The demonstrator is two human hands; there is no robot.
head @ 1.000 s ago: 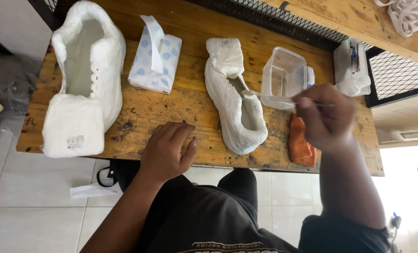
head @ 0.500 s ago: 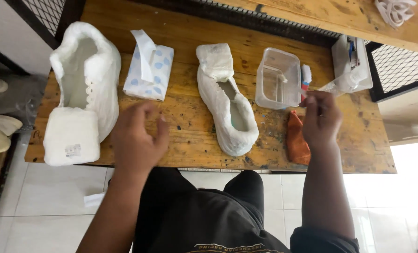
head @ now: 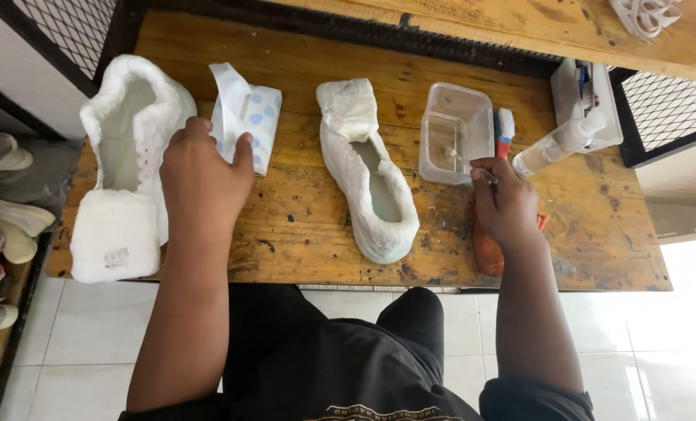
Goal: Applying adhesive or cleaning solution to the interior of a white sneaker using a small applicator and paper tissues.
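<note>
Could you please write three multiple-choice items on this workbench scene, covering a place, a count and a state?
1. Where is the left hand? A on the tissue pack B in the clear tub C on the floor
2. How many wrapped shoes lie on the bench? A one B two C four
3. How does the clear tub stand? A tipped over B lidded C upright and open

Answers: 1 A, its fingers touch the pack's edge. 2 B, a big one at left, a slimmer one mid-bench. 3 C, its inside shows from above.

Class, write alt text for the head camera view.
A seated person's left hand reaches to a tissue pack while the right hand holds a thin tool at a clear tub. Two white paper-wrapped shoes lie on the wooden bench.
</note>
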